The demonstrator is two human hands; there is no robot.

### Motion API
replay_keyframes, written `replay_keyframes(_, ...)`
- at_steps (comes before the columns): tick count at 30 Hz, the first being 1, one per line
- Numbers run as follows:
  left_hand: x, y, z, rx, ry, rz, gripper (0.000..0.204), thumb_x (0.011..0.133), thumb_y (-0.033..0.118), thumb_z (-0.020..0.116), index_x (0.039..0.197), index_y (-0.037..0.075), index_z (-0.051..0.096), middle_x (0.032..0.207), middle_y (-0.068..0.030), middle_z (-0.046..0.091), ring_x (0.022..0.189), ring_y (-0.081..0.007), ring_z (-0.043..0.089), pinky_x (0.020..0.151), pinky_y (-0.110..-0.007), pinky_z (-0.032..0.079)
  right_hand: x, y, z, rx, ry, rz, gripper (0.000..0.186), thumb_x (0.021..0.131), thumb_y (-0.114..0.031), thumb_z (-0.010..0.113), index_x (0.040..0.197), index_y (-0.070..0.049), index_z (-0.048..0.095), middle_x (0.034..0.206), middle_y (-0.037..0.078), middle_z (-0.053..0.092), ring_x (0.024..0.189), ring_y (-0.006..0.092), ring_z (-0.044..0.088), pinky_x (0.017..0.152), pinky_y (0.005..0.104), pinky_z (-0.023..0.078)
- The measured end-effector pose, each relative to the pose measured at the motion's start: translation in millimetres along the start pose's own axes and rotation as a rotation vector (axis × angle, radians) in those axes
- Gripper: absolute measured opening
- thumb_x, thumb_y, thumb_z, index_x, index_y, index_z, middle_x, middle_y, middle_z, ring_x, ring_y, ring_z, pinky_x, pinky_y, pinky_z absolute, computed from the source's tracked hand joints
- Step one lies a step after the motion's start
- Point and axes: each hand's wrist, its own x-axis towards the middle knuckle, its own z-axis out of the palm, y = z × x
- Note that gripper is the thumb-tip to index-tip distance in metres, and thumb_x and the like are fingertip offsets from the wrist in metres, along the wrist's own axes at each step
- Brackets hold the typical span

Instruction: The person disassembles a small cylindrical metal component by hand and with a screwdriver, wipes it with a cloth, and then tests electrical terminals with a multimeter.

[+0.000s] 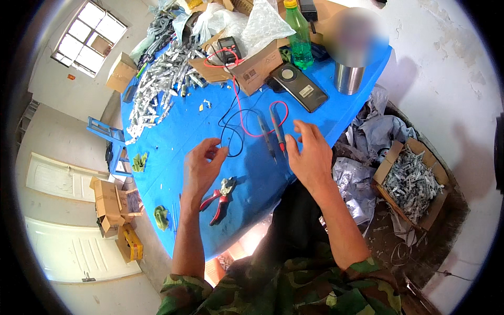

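My left hand hovers over the blue-covered table, fingers loosely curled, thumb a little apart, and I see nothing in it. My right hand is at the right edge with thumb and fingers apart, also holding nothing I can see. Just left of it lie two grey test probes, one with a red collar and one dark-tipped. Their red and black leads run back to a multimeter by a cardboard box. Red-handled pliers lie below my left hand.
A phone, a green bottle and a steel cup stand or lie at the back right. Silvery slim parts are heaped at the back left. On the floor at right sits an open carton of scraps.
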Motion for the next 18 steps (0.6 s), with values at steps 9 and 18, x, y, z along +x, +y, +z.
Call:
replay_keyframes(9,-80.5,-46.7,10.9,0.109,-0.009,0.054,0.028,0.086,0.018,0.082,0.107,0.0,0.075,0.101,-0.0139,0.074,0.076,-0.0212,0.07,0.068,-0.035,0.056,-144.1,-43.0,8.3,0.301,-0.132,0.053,0.018,0.094,-0.011,0.069,0.11,-0.004,0.069,0.095,0.015,0.07,0.084,0.0345,0.07,0.073,0.042,0.056)
replay_keyframes(18,-92.9,-50.7,12.7,-0.205,0.124,-0.015,0.023,0.092,0.012,0.077,0.11,-0.001,0.071,0.09,-0.0109,0.074,0.077,-0.0159,0.071,0.07,-0.03,0.056,-231.1,-53.7,31.6,0.249,-0.25,0.03,0.018,0.089,-0.009,0.071,0.107,-0.006,0.071,0.095,0.014,0.071,0.085,0.0349,0.07,0.073,0.0433,0.056)
